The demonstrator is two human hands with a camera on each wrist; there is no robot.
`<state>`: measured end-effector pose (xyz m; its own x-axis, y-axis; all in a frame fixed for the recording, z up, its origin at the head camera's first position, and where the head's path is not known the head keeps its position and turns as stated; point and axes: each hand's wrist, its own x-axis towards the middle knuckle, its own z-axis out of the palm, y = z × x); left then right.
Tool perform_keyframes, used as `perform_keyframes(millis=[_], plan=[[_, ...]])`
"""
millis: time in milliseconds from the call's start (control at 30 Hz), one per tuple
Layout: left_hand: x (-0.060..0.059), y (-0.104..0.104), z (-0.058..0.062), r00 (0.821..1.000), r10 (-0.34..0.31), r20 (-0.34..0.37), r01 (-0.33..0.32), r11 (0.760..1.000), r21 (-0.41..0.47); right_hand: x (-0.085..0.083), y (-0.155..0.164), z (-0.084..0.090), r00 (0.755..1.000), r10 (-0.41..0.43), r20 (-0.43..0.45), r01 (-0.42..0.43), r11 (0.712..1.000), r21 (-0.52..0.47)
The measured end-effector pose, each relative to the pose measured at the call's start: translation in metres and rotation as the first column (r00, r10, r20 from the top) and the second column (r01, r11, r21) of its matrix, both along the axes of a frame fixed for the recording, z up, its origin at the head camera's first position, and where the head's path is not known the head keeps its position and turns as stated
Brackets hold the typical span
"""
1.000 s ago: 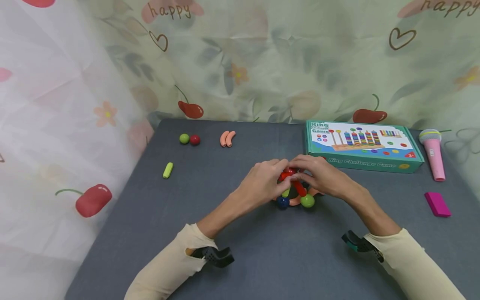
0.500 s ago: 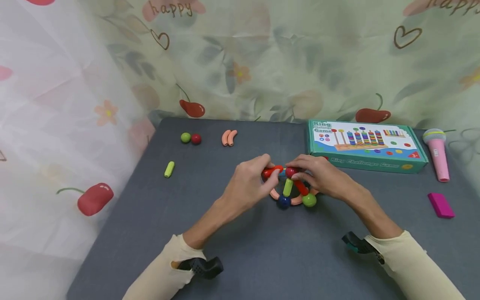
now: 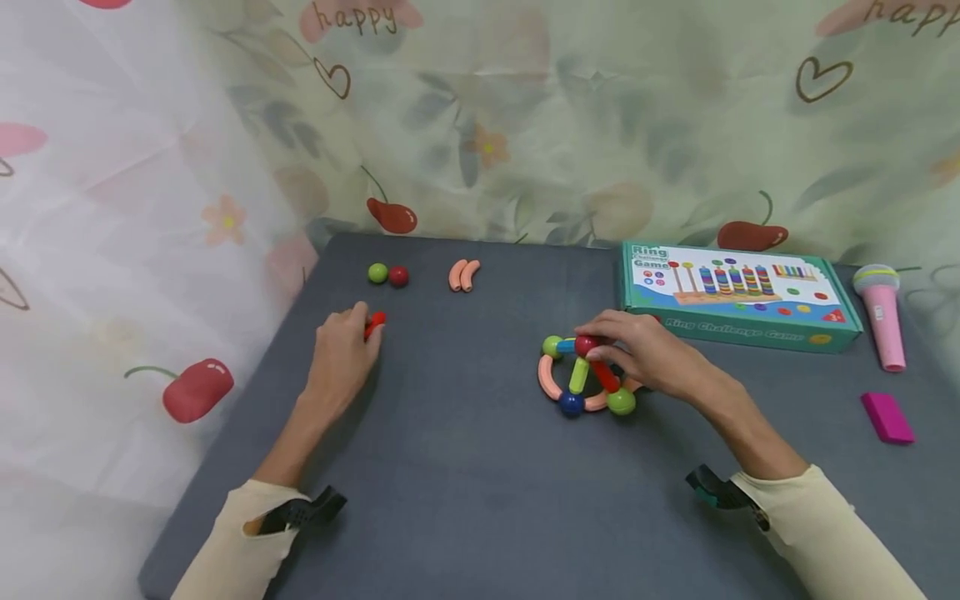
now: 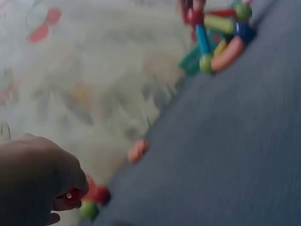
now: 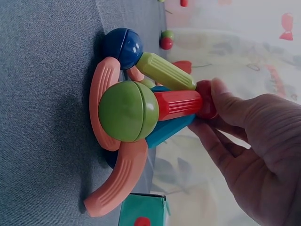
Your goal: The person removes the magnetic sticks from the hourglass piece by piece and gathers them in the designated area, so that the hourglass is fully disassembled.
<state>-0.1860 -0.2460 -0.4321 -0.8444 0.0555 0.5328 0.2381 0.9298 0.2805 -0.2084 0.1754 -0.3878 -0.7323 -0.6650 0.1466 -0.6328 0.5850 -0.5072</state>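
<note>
2 cream sleeves [image 3: 825, 533] come in from the near edge of the grey table [image 3: 480, 500], each with a dark clip at the wrist. Further in, the right hand [image 3: 648, 360] rests on the toy structure [image 3: 587, 379] of sticks and balls near the table's middle; its thumb and fingertips are curled onto the red ball [image 3: 585, 343] at the top, pinching it. Below that ball a red stick [image 3: 603, 377] runs down to a green ball [image 3: 621, 402], a lime stick [image 3: 578, 376] runs down to a blue ball [image 3: 571, 405], and curved peach pieces [image 3: 547, 377] ring the base on the table. The right wrist view shows this closely: the red ball [image 5: 205, 99] sits against the fingertip pads, with the red stick [image 5: 176, 103] touching it and the green ball [image 5: 128, 111] facing the camera, and a blue stick [image 5: 164, 132] behind, which the head view mostly hides. Well apart to the left, the left hand [image 3: 341, 358] lies low over the table with its fingers curled round a short red stick [image 3: 374, 322], whose end pokes out past the fingertips. The left wrist view is blurred, but shows the red piece [image 4: 70, 195] gripped under the fingers. Beyond the hands, near the far edge, lie 2 small balls [image 3: 387, 274], 1 green and 1 red, touching, and 2 peach curved pieces [image 3: 464, 274] side by side. At far right stand a teal game box [image 3: 738, 296], a pink toy microphone [image 3: 883, 312] and, nearer, a magenta block [image 3: 887, 417].
</note>
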Motion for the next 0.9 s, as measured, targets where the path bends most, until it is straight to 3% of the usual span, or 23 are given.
perform_keyframes(millis=[167, 433, 900], plan=[[-0.009, -0.022, -0.017, 0.999, 0.042, 0.001, -0.042, 0.995, -0.091, 0.001, 0.001, 0.001, 1.0, -0.001, 0.011, 0.001, 1.0, 0.0], [-0.013, -0.028, -0.03, 0.996, 0.092, -0.02, -0.094, 0.97, -0.223, 0.0, -0.003, 0.002, 1.0, -0.002, 0.023, 0.002, 1.0, 0.006], [-0.019, -0.027, -0.039, 0.995, 0.102, 0.0, -0.1, 0.972, -0.212, -0.001, 0.001, 0.003, 0.998, -0.02, 0.054, 0.02, 1.0, 0.006]])
